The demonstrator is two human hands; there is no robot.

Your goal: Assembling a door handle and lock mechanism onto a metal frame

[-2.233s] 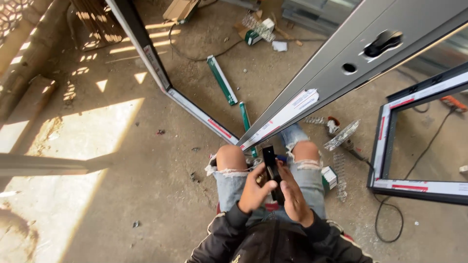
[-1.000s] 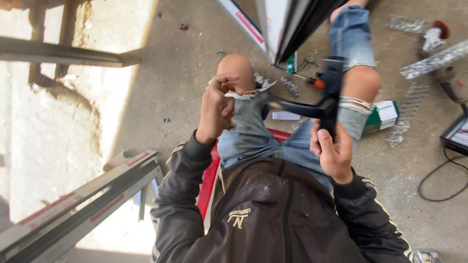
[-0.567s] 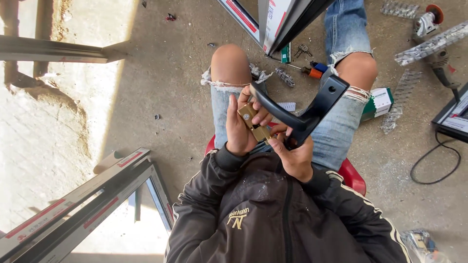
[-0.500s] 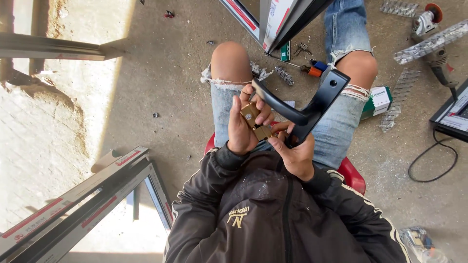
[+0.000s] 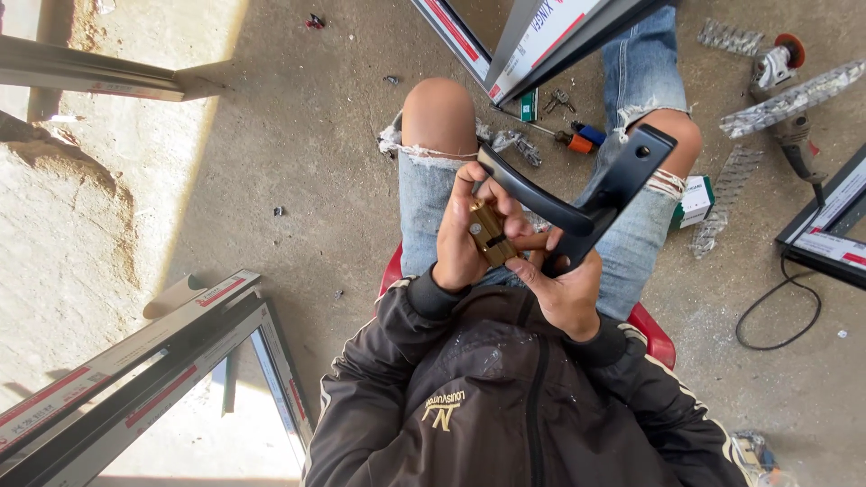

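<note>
I sit on a red stool (image 5: 655,334) in ripped jeans, looking down at my lap. My left hand (image 5: 465,236) is closed around a brass lock cylinder (image 5: 488,234). My right hand (image 5: 564,284) grips a black door handle (image 5: 595,196) by its plate, the lever pointing left over my left fingers. Its fingertips also touch the brass cylinder. Both hands meet above my thighs.
A dark aluminium door frame (image 5: 532,41) leans in front of my knees. Screwdrivers (image 5: 577,138), a small box (image 5: 695,200) and plastic-wrapped parts (image 5: 794,90) lie on the concrete floor. An angle grinder (image 5: 785,99) lies at right beside another frame (image 5: 834,230). A window frame (image 5: 144,361) lies at lower left.
I looked down from the door frame to my lap. My left hand came off my knee and joined the right, now holding the brass cylinder against the handle. Since half a second ago, little moves.
</note>
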